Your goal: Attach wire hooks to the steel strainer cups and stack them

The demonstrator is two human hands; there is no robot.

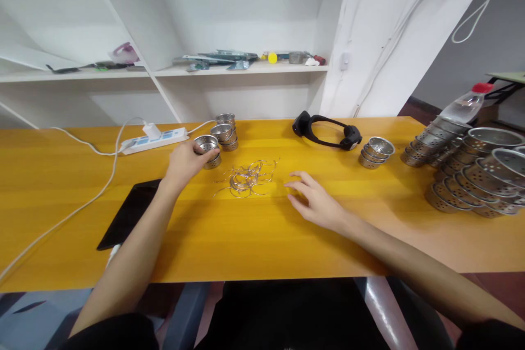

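Observation:
My left hand grips the rim of a perforated metal cup at the left of the table. Another such cup shows just under it; whether the two touch I cannot tell. Right behind stand more stacked metal cups. A loose heap of thin, bent metal wires lies on the tabletop between my hands. My right hand hovers to the right of the wires, fingers apart, holding nothing.
On the yellow table are a black tablet, a white power strip with cables, and a black headset. A short cup stack and tall cup stacks stand right, near a red-capped bottle. White shelves rise behind.

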